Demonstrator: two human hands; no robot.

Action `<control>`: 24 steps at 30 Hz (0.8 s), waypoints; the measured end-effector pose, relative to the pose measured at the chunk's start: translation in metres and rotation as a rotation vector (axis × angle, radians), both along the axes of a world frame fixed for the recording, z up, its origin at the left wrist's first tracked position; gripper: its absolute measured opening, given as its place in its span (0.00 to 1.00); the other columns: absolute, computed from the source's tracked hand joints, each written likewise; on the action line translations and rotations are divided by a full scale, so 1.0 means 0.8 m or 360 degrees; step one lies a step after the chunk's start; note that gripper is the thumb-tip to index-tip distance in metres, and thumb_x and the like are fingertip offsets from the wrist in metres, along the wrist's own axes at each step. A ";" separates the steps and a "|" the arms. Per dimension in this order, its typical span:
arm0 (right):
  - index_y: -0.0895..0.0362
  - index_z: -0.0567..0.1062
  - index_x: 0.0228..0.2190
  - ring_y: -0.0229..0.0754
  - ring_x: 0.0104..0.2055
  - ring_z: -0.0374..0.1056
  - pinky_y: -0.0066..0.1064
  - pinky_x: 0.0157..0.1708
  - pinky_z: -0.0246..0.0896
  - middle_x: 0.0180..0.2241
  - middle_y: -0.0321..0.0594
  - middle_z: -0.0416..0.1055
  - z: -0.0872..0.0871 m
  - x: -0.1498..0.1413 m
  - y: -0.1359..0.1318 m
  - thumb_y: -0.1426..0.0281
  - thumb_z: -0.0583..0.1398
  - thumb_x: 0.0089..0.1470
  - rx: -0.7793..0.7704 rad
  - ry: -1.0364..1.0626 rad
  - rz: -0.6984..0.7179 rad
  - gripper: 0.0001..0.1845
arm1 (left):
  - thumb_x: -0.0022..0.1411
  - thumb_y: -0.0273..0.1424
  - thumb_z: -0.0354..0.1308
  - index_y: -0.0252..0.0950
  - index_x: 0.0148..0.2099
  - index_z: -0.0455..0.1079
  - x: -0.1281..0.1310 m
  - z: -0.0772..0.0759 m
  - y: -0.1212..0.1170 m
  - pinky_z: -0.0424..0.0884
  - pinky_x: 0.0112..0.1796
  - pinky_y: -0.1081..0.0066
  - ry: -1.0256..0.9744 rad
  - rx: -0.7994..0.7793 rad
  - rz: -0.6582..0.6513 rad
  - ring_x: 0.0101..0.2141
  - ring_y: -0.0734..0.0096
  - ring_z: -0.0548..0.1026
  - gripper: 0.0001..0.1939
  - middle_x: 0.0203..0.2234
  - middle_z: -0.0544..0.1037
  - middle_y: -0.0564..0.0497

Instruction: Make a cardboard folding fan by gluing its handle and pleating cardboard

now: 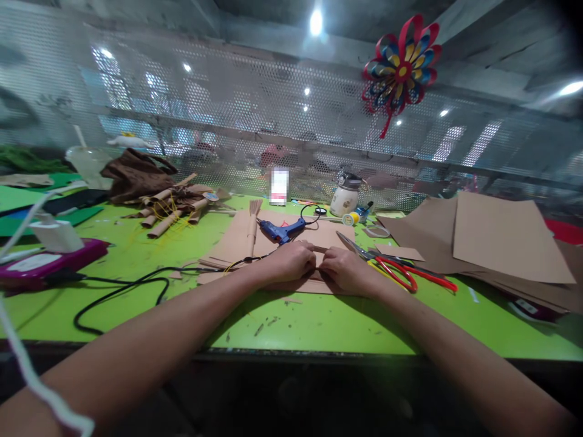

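Note:
My left hand point(296, 262) and my right hand point(342, 269) meet close together over brown craft paper point(237, 235) on the green table. Both have their fingers curled and pinched. Between them shows a narrow brown paper strip point(321, 249), its ends hidden by my fingers. Just beyond my left hand lies a blue glue gun point(282, 232), its nozzle toward the left. Beside it rests a small paper roll with a frayed, fringed top point(252, 226). Right of my right hand lie red-handled scissors point(396, 271), blades pointing away to the left.
Large brown sheets point(505, 237) are stacked at the right. Tied paper rolls point(168, 212) lie back left near a brown cloth point(136, 175). A purple power strip point(50, 264) sits left, with a black cable point(136, 283) trailing toward my hands. Behind stand a jar point(345, 197) and a phone point(279, 187).

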State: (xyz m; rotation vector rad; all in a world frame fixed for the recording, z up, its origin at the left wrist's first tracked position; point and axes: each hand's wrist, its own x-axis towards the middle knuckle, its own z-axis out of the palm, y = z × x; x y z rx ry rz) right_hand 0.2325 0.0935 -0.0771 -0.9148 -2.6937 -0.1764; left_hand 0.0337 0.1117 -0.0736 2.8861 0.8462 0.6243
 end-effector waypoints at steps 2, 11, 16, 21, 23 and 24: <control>0.60 0.76 0.26 0.44 0.34 0.66 0.33 0.34 0.62 0.29 0.47 0.72 -0.001 0.000 -0.001 0.74 0.56 0.53 0.0029 -0.0037 -0.0042 0.08 | 0.60 0.29 0.52 0.33 0.28 0.74 -0.001 0.000 -0.003 0.60 0.30 0.69 0.0067 0.0200 -0.0065 0.28 0.67 0.67 0.13 0.27 0.72 0.45; 0.60 0.72 0.27 0.42 0.35 0.64 0.33 0.35 0.61 0.31 0.46 0.70 -0.004 0.005 -0.002 0.74 0.55 0.55 0.0084 -0.0015 -0.0097 0.08 | 0.61 0.29 0.50 0.33 0.29 0.70 -0.010 0.006 -0.009 0.63 0.31 0.70 0.0125 0.0220 -0.0055 0.27 0.70 0.67 0.11 0.27 0.70 0.47; 0.59 0.71 0.28 0.42 0.36 0.64 0.32 0.34 0.61 0.33 0.46 0.68 -0.006 0.008 0.001 0.76 0.56 0.54 0.0004 0.0037 -0.0138 0.05 | 0.59 0.24 0.49 0.34 0.30 0.67 -0.020 0.002 -0.004 0.62 0.30 0.73 0.0047 0.0037 -0.0032 0.26 0.73 0.66 0.08 0.28 0.69 0.49; 0.59 0.70 0.30 0.42 0.38 0.63 0.32 0.35 0.61 0.34 0.45 0.67 -0.008 0.012 0.002 0.76 0.56 0.52 -0.0070 0.0054 -0.0127 0.03 | 0.55 0.23 0.50 0.34 0.29 0.68 -0.024 0.004 0.000 0.60 0.27 0.73 0.0068 0.0006 -0.0051 0.24 0.75 0.65 0.07 0.27 0.70 0.50; 0.59 0.69 0.31 0.42 0.38 0.63 0.31 0.35 0.60 0.34 0.45 0.66 -0.009 0.013 0.003 0.76 0.56 0.52 -0.0087 0.0069 -0.0121 0.03 | 0.54 0.22 0.50 0.34 0.30 0.70 -0.025 0.006 0.003 0.60 0.27 0.73 0.0120 -0.0040 -0.0050 0.24 0.74 0.66 0.08 0.27 0.70 0.50; 0.59 0.69 0.31 0.42 0.38 0.63 0.31 0.35 0.60 0.34 0.44 0.66 -0.010 0.014 0.003 0.76 0.56 0.51 -0.0092 0.0074 -0.0115 0.03 | 0.53 0.22 0.51 0.34 0.31 0.71 -0.025 0.006 0.003 0.61 0.27 0.73 0.0143 -0.0058 -0.0050 0.25 0.74 0.66 0.08 0.28 0.71 0.50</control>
